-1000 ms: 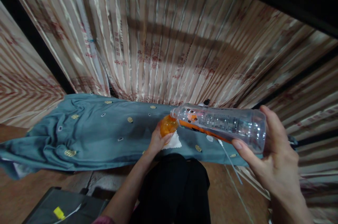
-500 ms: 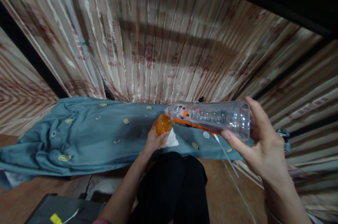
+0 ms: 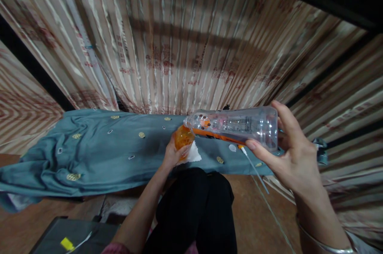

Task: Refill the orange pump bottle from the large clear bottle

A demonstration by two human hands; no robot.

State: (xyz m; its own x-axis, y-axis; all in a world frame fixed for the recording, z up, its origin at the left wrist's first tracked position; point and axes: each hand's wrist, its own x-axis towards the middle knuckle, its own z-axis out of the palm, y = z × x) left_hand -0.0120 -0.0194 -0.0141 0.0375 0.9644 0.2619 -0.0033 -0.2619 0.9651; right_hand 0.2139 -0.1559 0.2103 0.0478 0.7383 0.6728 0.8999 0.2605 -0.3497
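My right hand grips the base end of a large clear plastic bottle with an orange label. The bottle is tipped nearly flat, its neck pointing left, with a strip of orange liquid along its lower side. Its mouth meets the top of a smaller bottle that holds orange liquid. My left hand is wrapped around this smaller bottle, which leans slightly. A white paper tissue lies on the cloth beside and partly beneath it.
A blue-green patterned cloth covers the long surface. A small white disc and a white-and-orange stick-like thing lie right of the tissue. Striped curtains hang behind. A yellow tag rests on a dark box at lower left.
Both hands and both bottles appear slightly higher and further left in view, as does the cloth. The bottles stay mouth to mouth and both grips are unchanged.
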